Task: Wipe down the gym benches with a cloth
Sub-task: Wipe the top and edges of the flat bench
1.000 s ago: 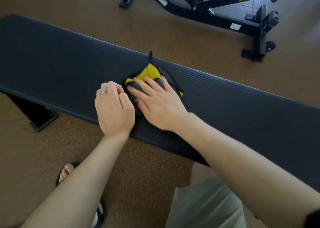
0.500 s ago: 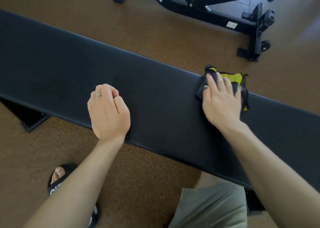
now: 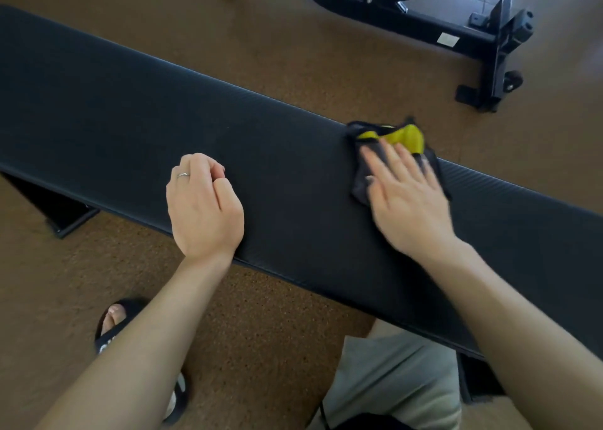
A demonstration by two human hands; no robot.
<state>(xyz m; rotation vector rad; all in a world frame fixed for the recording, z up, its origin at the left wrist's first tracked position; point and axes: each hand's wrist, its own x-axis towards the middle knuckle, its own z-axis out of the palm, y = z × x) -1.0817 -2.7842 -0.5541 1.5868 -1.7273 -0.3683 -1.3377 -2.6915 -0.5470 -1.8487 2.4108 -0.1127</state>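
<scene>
The counter (image 3: 130,109) is covered with a black padded material of matt finish, and fine ribbed lines are seen across its surface, clearest at the right end. The cloth (image 3: 404,137) is made of soft fabric, yellow and dark grey, with a dark stitched border; it looks matt and wrinkled. The floor (image 3: 293,54) is covered with a brown, speckled, grainy material, similar to cork or rubber granules, and appears rough and dull. The frame (image 3: 424,28) of the machine behind is made of black painted metal with a slight gloss. A thin shiny metal ring (image 3: 183,175) is worn on the left hand (image 3: 204,206).
</scene>
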